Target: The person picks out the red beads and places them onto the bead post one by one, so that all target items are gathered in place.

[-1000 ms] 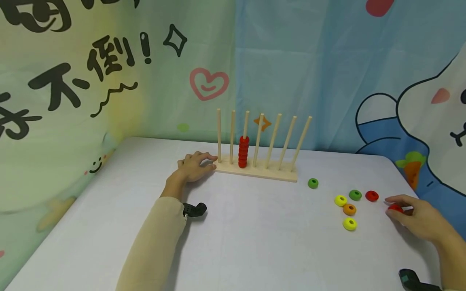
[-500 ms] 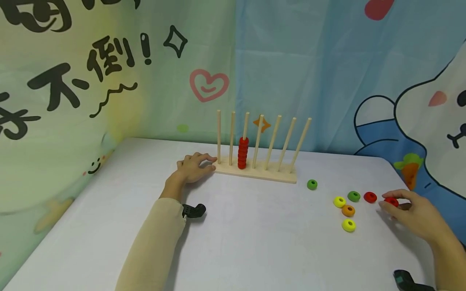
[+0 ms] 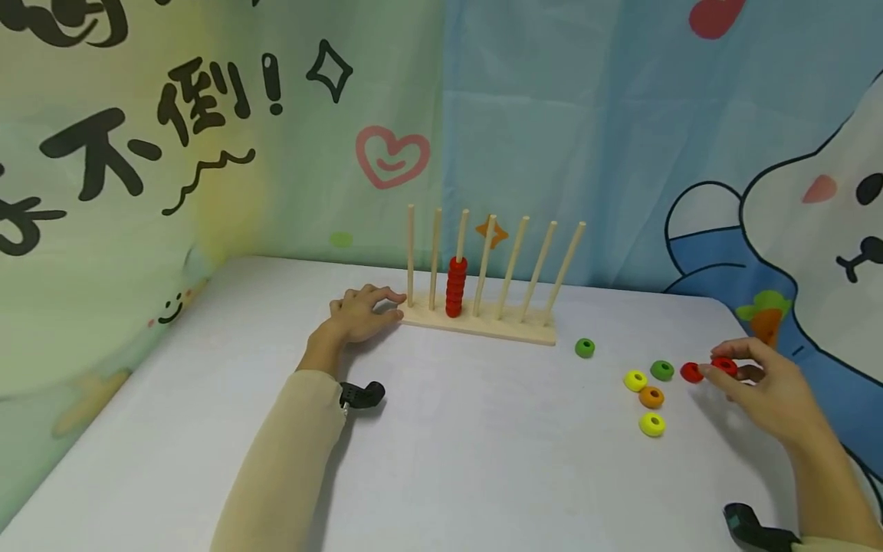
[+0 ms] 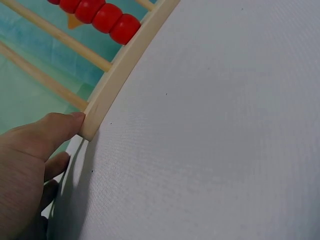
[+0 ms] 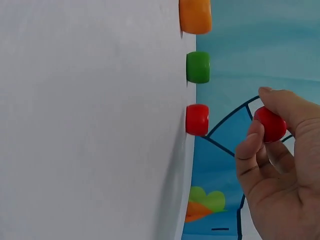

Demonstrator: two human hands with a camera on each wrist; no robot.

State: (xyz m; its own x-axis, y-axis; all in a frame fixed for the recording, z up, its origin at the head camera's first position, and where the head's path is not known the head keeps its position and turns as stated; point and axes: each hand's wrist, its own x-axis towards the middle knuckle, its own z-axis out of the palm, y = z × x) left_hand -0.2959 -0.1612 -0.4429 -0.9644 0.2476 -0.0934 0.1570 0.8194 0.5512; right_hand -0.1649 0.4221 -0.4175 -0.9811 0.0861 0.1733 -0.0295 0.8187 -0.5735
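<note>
My left hand [image 3: 362, 313] grips the left end of a wooden peg stand [image 3: 513, 330], with the thumb on its front corner in the left wrist view. Several red beads [image 3: 455, 287] are stacked on the third peg from the left; the other pegs are bare. At the right, my right hand [image 3: 773, 391] pinches a red bead [image 5: 270, 124] between thumb and fingers, raised off the table. Another red bead [image 3: 691, 372] lies on the table just left of those fingertips. A green bead [image 3: 662, 370] sits to the left of that one.
On the white table [image 3: 483, 445] lie two yellow beads [image 3: 651, 425] with an orange bead [image 3: 651, 397] between them. Another green bead [image 3: 585, 348] lies near the stand's right end. A printed cloth [image 3: 538, 115] hangs behind the table.
My right hand has lifted the red bead from the table and carried it a little left and away from me. The left hand stays at the stand's end. The head view has shifted slightly.
</note>
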